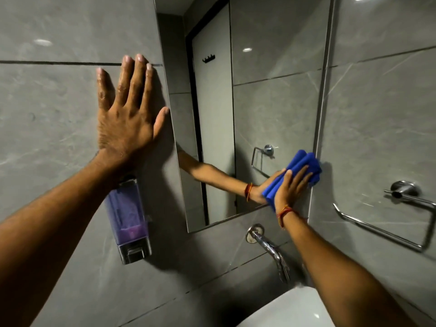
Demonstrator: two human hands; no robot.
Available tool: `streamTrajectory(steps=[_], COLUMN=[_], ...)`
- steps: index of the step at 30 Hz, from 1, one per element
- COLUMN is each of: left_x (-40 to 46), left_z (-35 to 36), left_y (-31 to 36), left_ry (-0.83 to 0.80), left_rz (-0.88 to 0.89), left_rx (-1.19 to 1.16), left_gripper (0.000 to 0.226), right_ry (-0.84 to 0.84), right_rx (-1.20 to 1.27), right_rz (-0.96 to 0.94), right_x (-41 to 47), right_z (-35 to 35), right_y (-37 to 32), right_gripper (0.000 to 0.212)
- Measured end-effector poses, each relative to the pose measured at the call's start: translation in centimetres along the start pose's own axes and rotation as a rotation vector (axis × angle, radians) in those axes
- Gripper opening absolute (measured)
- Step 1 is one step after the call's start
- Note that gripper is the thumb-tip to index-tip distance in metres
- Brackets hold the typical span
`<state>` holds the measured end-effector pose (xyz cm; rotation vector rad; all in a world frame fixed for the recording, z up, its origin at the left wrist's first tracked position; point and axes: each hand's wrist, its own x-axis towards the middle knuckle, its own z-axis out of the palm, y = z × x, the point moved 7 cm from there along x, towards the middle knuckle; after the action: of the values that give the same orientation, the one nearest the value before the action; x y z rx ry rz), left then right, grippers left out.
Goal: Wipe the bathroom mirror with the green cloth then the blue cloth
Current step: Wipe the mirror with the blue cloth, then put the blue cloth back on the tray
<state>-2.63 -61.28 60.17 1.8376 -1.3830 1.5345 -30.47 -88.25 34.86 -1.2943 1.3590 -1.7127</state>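
Observation:
The bathroom mirror hangs on the grey tiled wall, tall and frameless. My right hand presses a folded blue cloth flat against the mirror's lower right corner, at its right edge. My left hand lies flat on the wall tiles just left of the mirror, fingers spread, holding nothing; the thumb tip reaches the mirror's left edge. The green cloth is not in view.
A wall soap dispenser with purple liquid hangs below my left wrist. A chrome tap sticks out under the mirror, above the white basin. A chrome towel ring is mounted on the right wall.

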Motion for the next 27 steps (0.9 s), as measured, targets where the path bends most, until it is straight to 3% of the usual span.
streamTrajectory(steps=[4, 7, 11, 13, 15, 16, 17, 19, 22, 27], left_x=[-0.1, 0.2, -1.6, -5.5, -11.9, -14.7, -19.3, -25.9, -37.3, -57.7], left_z=[-0.5, -0.9, -2.8, -3.3, -2.0, -1.0, -0.1, 1.1, 0.9, -3.7], left_y=[0.2, 0.0, 2.5, 6.8, 11.5, 13.7, 14.9, 16.7, 14.3, 7.5], left_ry=[-0.036, -0.123, -0.187, -0.182, -0.438, -0.628, -0.842, -1.062, -1.067, -1.011], left_rz=[-0.007, -0.012, -0.028, 0.030, -0.007, -0.107, -0.280, -0.553, -0.890, -1.488], left_rx=[-0.009, -0.047, -0.148, -0.370, -0.718, -0.917, -1.103, -1.326, -1.363, -1.306], left_gripper=[0.081, 0.083, 0.081, 0.062, 0.048, 0.049, 0.053, 0.058, 0.047, 0.030], right_ry=[-0.020, -0.028, -0.191, -0.243, -0.358, -0.384, -0.404, -0.453, -0.670, -0.912], right_rx=[0.395, 0.795, 0.984, 1.104, 1.155, 1.174, 1.043, 0.915, 0.728, 0.426], right_rz=[0.211, 0.558, 0.617, 0.715, 0.736, 0.725, 0.744, 0.808, 0.821, 1.141], right_x=[-0.5, -4.3, -9.3, -13.6, -19.0, -21.0, -24.3, -29.1, -38.6, -55.9], right_z=[-1.0, -0.7, -1.4, -1.4, -1.1, -1.2, -1.3, -1.1, -0.8, -2.9], right_y=[0.7, 2.5, 2.4, 3.3, 4.0, 3.8, 5.1, 4.6, 7.9, 18.1], right_gripper=[0.060, 0.057, 0.054, 0.058, 0.078, 0.084, 0.082, 0.071, 0.073, 0.052])
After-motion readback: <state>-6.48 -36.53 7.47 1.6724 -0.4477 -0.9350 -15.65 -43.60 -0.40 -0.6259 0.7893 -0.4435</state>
